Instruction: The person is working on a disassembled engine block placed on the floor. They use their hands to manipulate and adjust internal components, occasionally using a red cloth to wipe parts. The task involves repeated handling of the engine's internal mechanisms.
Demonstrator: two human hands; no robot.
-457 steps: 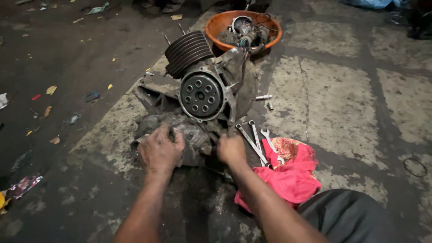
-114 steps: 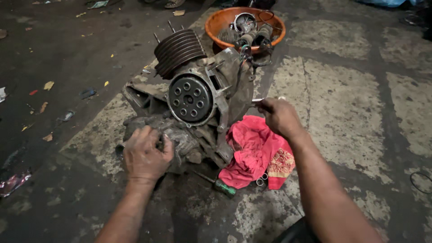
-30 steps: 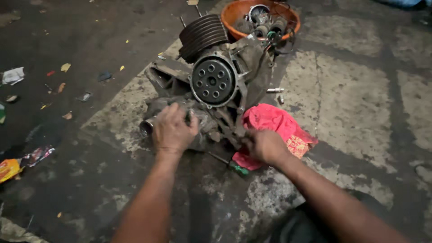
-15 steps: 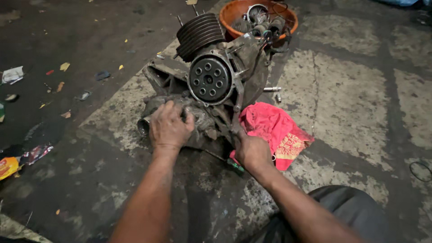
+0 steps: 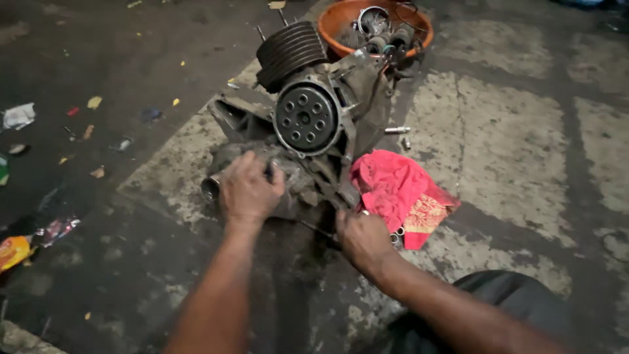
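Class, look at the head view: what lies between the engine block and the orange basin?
Nothing separate: in the head view the engine block reaches the orange basin rim, apparently touching.

Left hand (image 5: 247, 190): palm down, fingers spread and curled forward, pressed flat.
Left forearm: bare, stretched straight up from bottom edge.
Right hand (image 5: 362, 237): knuckles up, fingers bent under, low and closed.
Right forearm: bare, angled in from lower right.

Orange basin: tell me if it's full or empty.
Holding parts, not empty: the orange basin shows dark metal pieces piled inside, behind the engine.
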